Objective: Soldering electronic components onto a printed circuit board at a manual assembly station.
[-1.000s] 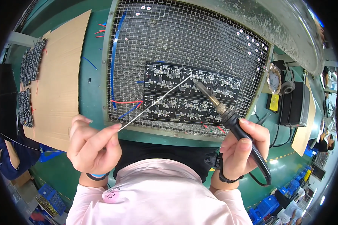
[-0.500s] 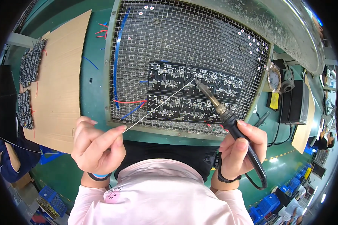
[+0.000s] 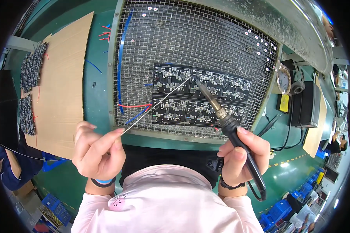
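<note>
A black circuit board panel (image 3: 171,95) with rows of small silvery parts lies on a wire mesh (image 3: 175,42). Between thumb and fingertips, my left hand (image 3: 99,151) pinches a thin length of solder wire (image 3: 159,101), whose far end reaches the upper middle of the panel. My right hand (image 3: 245,155) grips a soldering iron (image 3: 237,139) by its black handle. The iron's tip meets the panel close to the wire's end; whether they touch is too small to tell. Red and blue wires (image 3: 134,105) stick out from the panel's left side.
Cardboard (image 3: 62,85) on the left carries more circuit boards (image 3: 33,70). Right of the framed mesh are a round metal dish (image 3: 283,79), a yellow sponge (image 3: 284,104) and a black box-shaped unit (image 3: 304,104). A person's arm (image 3: 13,165) shows at the lower left.
The iron and my right hand have shifted left and slightly away from me. The solder wire's far end has moved left and up on the panel, with my left hand slightly left.
</note>
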A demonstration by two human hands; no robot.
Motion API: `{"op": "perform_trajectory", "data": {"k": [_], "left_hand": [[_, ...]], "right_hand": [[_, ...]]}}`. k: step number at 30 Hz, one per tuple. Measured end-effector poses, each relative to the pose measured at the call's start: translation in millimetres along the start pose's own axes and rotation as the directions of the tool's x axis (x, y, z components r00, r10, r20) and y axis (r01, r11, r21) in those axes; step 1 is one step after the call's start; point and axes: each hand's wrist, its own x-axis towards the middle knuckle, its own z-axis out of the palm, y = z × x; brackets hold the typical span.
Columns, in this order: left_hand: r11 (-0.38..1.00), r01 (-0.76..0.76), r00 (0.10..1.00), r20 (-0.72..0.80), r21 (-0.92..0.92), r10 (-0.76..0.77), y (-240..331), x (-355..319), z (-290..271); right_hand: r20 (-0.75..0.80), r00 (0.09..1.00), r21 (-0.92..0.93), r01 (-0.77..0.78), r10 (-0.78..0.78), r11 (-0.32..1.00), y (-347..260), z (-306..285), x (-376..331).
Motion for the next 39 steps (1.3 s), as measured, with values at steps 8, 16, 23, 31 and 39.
{"op": "perform_trajectory", "data": {"k": [8, 16, 23, 31, 39], "left_hand": [[1.000, 0.012, 1.000, -0.016, -0.009, -0.012, 0, 2, 5], [1.000, 0.012, 1.000, -0.008, -0.009, -0.012, -3, 2, 3], [0.998, 0.033, 0.999, -0.037, 0.056, -0.031, -7, 2, -7], [0.998, 0.041, 0.998, -0.054, 0.037, -0.039, -14, -1, -10], [0.998, 0.054, 0.995, -0.082, 0.024, -0.052, -15, -4, -15]], "right_hand": [[0.022, 0.998, -0.065, 0.062, -0.061, 0.996, -1, 2, 2], [0.098, 0.995, -0.084, 0.041, -0.032, 0.996, -8, -1, 3], [-0.093, 0.995, -0.083, 0.040, -0.048, 0.996, 0, -3, -9], [-0.100, 0.994, 0.023, -0.042, 0.044, 0.999, -6, 6, -3], [0.019, 0.999, 0.093, -0.042, 0.040, 0.995, -11, 14, 6]]}}
